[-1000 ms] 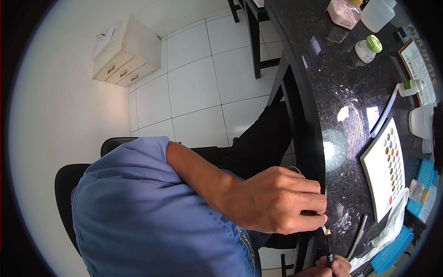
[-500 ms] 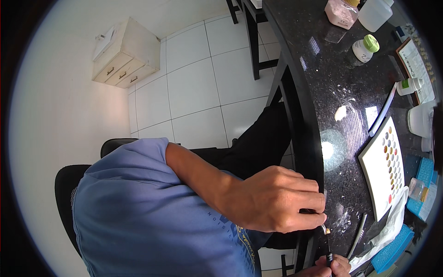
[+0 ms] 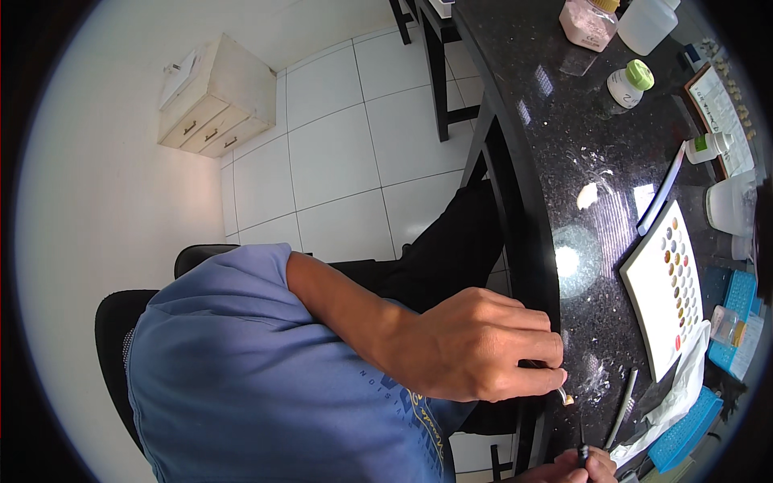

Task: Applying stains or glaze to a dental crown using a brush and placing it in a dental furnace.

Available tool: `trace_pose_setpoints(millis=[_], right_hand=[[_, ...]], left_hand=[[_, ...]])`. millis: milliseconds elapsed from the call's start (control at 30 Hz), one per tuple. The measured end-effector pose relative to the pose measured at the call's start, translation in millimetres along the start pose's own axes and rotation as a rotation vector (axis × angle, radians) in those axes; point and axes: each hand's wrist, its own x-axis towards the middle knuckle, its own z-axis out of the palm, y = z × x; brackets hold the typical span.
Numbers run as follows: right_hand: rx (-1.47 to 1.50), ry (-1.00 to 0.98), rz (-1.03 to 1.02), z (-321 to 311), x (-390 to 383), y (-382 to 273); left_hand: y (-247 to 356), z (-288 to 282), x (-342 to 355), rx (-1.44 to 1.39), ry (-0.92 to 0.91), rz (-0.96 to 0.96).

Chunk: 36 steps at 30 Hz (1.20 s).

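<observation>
My left hand [image 3: 491, 350] is closed around a small curved metal instrument [image 3: 561, 393] at the desk's edge, its fingers hiding most of it. At its tip sits a tiny tan piece [image 3: 569, 399], too small to make out. Below, at the bottom edge, my right hand [image 3: 581, 468] grips a slim black-handled tool [image 3: 583, 452], its thin tip pointing up toward the piece. Beside them on the black desk [image 3: 541, 145] lie a grey stick [image 3: 624, 406], crumpled white paper [image 3: 678, 402] and white powder [image 3: 598, 378].
A white palette [image 3: 651, 290] with coloured dabs, blue trays [image 3: 683, 431], a long pale tool [image 3: 660, 193], bottles [image 3: 646, 20], a green-lidded jar [image 3: 625, 88] and a white container [image 3: 727, 205] occupy the desk. A drawer cabinet [image 3: 217, 92] stands at the back left.
The black tool in my right hand has shifted slightly right, away from the tan piece. My left hand keeps its grip. The whole view has shifted a little.
</observation>
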Motion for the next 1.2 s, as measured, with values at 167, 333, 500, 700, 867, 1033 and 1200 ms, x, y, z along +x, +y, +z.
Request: trace_pose_setpoints(millis=[167,333,500,700,867,1033,1200], right_hand=[[-0.283,0.240,-0.055,-12.8,40.4,-4.6],[-0.491,-0.043,0.102,-19.9,77.1,-7.4],[-0.476,-0.047,0.212,-8.0,82.7,8.9],[-0.444,-0.051,0.250,-8.0,80.5,14.7],[-0.490,-0.050,0.231,-7.8,81.7,14.3],[-0.395,0.107,-0.023,-10.6,70.8,-3.2],[-0.163,-0.050,-0.139,-5.1,20.7,-5.8]], left_hand=[[3.9,-5.5,3.8,0.029,-0.043,-0.008],[9.4,-8.4,10.8,0.088,-0.097,-0.027],[10.8,-13.2,15.0,0.070,-0.159,-0.067],[9.8,-14.6,15.8,0.045,-0.162,-0.071],[9.3,-13.1,15.3,0.030,-0.158,-0.075],[10.2,-11.4,14.9,0.045,-0.120,-0.076],[11.7,-7.7,13.4,0.070,-0.091,-0.075]])
